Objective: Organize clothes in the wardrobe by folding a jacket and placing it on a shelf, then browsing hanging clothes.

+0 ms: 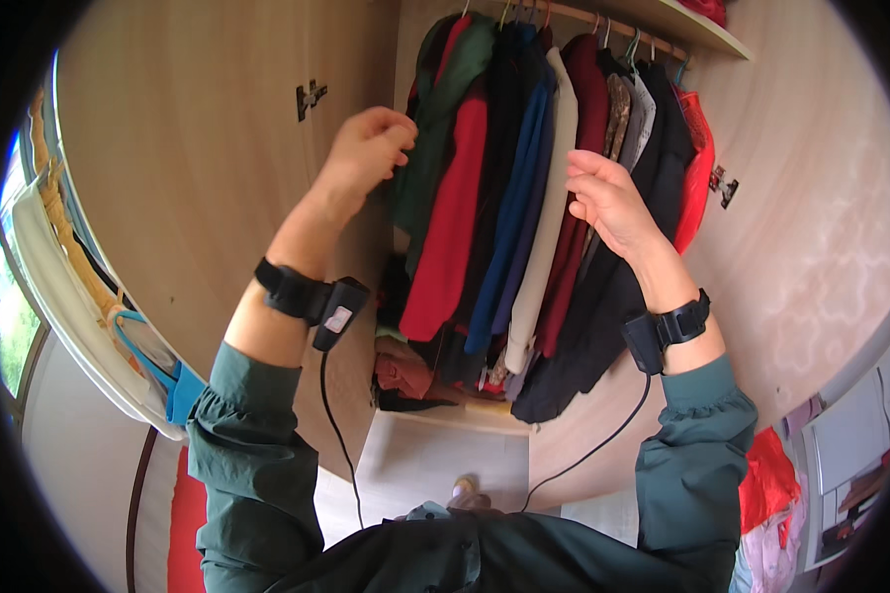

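My left hand [368, 148] is raised beside the dark green garment [452, 109] at the left end of a row of hanging clothes. Its fingers are loosely bent, and nothing shows in them. My right hand [608, 201] is held up in front of the dark red garment [588, 99] and the cream garment [544, 227]. Its fingers are apart and half bent, with nothing visible between them. Between my hands hang a red garment [452, 217] and a blue garment [512, 217]. Whether either hand touches cloth, I cannot tell.
Wooden wardrobe doors stand open at left [198, 148] and right [811, 198]. The clothes hang from a rail [574, 15] under a shelf [702, 25]. Folded cloth [402, 374] lies below. Black cables [338, 425] run from my wristbands. More clothes hang at far left.
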Demonstrator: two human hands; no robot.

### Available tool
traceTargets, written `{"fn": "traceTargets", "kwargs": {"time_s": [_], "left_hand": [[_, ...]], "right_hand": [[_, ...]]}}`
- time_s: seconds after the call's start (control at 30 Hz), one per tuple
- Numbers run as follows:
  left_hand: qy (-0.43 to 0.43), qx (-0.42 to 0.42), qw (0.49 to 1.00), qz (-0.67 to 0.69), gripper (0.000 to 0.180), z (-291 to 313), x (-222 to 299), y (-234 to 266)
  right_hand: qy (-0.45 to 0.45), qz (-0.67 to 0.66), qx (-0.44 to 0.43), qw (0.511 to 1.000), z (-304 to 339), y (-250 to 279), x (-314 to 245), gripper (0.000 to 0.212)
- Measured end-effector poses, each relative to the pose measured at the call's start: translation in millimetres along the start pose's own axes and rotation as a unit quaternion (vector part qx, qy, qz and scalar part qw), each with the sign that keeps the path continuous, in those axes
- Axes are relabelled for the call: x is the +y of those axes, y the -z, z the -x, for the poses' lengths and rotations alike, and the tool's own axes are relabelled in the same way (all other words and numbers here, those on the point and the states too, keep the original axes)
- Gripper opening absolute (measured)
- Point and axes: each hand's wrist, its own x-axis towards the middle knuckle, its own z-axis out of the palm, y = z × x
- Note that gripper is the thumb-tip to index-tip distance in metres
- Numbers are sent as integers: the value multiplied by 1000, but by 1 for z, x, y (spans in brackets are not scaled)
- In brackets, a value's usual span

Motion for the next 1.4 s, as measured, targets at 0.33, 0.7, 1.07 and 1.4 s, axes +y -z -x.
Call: {"fn": "traceTargets", "kwargs": {"time_s": [0.33, 0.7, 1.07, 1.4], "left_hand": [[-44, 131, 912, -385, 92, -145, -35, -107], [-56, 127, 905, -402, 75, -198, -66, -59], [-42, 135, 921, -363, 96, -226, -50, -63], [-89, 215, 804, -547, 49, -228, -51, -8]], "right_hand": [[20, -90, 25, 995, -76, 48, -30, 37], [46, -57, 74, 995, -154, 68, -28, 39], [67, 387, 177, 902, -280, -29, -15, 62], [-53, 113, 176, 976, -332, -19, 19, 42]]}}
